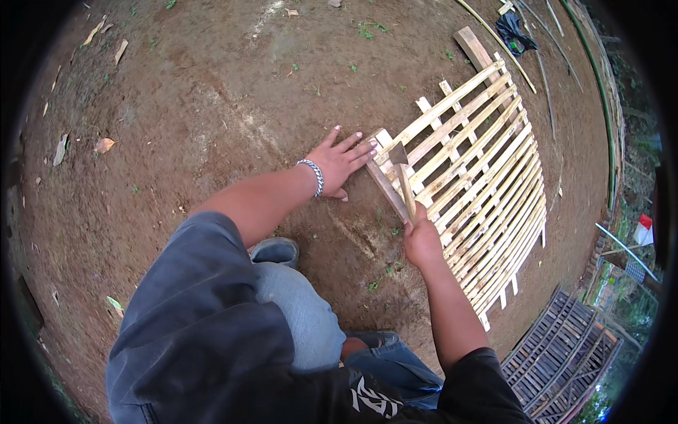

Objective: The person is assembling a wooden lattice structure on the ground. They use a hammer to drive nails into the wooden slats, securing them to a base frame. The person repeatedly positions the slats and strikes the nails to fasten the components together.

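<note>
My right hand (424, 242) is wrapped round the pale wooden handle of a hammer (405, 182). Its dark metal head is over the near left corner of a slatted bamboo panel (472, 166). My left hand (340, 164) has its fingers spread, and the fingertips reach the end of a wooden beam (387, 185) under the panel's left edge. Long, split bamboo strips lie side by side across several crosspieces, which stick out at the panel's ends. Whether a nail is under the hammer head cannot be made out.
Another wooden beam (474, 48) supports the panel's far side. A dark slatted panel (561, 353) lies at the lower right. A black plastic bag (515, 34) and loose bamboo strips are at the upper right. Brown soil with scattered dry leaves (104, 145) surrounds me.
</note>
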`<state>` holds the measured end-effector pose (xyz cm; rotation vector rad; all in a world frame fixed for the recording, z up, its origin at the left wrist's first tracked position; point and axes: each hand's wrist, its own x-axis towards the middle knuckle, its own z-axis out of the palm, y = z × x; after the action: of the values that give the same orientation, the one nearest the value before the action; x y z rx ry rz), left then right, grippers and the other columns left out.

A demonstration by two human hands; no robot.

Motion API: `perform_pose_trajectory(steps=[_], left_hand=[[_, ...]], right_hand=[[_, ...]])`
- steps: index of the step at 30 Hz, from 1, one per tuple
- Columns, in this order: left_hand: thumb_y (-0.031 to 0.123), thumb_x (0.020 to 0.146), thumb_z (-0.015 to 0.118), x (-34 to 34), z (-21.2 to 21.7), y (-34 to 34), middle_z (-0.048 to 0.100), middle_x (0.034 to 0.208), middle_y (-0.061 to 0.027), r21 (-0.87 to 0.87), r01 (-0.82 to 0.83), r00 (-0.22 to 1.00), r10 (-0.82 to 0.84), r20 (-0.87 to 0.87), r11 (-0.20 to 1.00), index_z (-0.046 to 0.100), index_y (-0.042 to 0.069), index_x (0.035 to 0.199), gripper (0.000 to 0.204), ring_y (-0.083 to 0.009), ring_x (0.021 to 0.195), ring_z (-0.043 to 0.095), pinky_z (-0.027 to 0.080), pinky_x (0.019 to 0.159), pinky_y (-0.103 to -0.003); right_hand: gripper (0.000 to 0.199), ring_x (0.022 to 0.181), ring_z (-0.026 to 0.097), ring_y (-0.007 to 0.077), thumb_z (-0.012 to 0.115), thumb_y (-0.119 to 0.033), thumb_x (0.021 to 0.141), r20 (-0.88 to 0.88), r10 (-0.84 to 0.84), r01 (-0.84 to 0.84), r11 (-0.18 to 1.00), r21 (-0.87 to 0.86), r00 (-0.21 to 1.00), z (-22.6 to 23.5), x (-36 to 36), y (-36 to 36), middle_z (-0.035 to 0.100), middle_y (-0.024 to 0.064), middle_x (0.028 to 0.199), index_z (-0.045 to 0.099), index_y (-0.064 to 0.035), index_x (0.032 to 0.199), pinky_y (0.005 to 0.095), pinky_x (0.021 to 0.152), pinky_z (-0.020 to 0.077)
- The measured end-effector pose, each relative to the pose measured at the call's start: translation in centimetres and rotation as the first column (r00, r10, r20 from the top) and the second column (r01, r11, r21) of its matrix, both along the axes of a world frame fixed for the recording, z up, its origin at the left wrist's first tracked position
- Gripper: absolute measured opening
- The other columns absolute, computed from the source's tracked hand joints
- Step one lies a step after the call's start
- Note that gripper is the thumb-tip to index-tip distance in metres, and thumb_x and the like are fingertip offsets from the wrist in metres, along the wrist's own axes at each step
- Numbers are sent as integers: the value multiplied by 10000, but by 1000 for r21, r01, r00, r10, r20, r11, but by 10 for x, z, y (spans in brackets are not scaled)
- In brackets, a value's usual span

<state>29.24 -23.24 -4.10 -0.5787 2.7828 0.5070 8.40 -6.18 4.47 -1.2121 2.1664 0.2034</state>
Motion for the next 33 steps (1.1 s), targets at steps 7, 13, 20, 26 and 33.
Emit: perform_pose_trajectory(steps=[7,13,20,26,33], left_hand=[[580,776,827,-1,-5,0,142,1759,-5,27,-35,999,35,-24,999,129,169,1688,1219,-287,1613,157,127,1285,-626],[574,770,835,0,0,-5,147,1756,-6,27,-25,1000,24,19,999,113,189,1689,1231,-285,1613,152,117,1290,-626],[576,768,836,0,0,-3,158,1755,-7,53,-31,999,30,14,998,135,193,1687,1217,-282,1615,149,115,1291,-624],[570,779,830,4,-1,-11,151,1757,3,19,-20,1000,20,15,1000,130,197,1688,1207,-283,1616,144,114,1292,-624],[549,778,840,0,0,-5,136,1760,21,44,-32,999,32,14,999,106,204,1691,1221,-286,1612,158,124,1288,-630]], right_hand=[[507,982,704,471,525,-165,1044,-34,146,-149,947,-285,989,49,24,-13,707,294,1074,398,-109,1532,539,874,565],[494,999,722,409,499,-138,1048,-142,238,-192,941,279,961,61,11,-46,715,255,1089,399,-118,1532,525,882,562],[516,988,708,436,524,-168,1041,-119,243,-251,966,-56,963,76,24,-39,708,264,1099,401,-124,1540,531,883,559],[550,985,711,432,556,-160,1015,-122,251,-248,968,44,960,55,9,-26,714,263,1075,401,-136,1543,523,873,565],[519,919,715,487,547,-209,1050,-1,47,-47,994,102,999,28,13,-8,704,325,1056,380,-79,1524,553,852,576]])
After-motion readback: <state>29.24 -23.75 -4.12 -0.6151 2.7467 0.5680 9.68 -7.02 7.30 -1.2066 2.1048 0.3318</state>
